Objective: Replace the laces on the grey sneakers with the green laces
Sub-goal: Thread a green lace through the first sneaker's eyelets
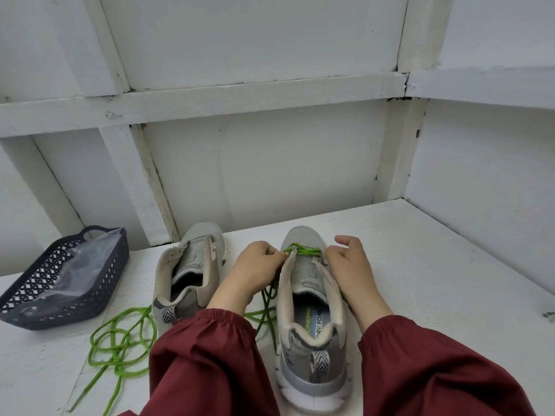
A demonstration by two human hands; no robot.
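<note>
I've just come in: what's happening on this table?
A person in dark red sleeves is lacing the grey mesh sneaker on their right. Their left-hand grip pinches the bright green lace, crossed through the toe-end eyelets; the right-hand grip curls at the opposite eyelet edge. The other grey sneaker has no lace yet; a second green lace lies loose beside it.

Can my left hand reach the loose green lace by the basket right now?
Probably yes: the loose lace lies uncovered on the table on that side, just past the left sneaker's heel. But the left hand is pinching the other lace and must let go first.
</note>
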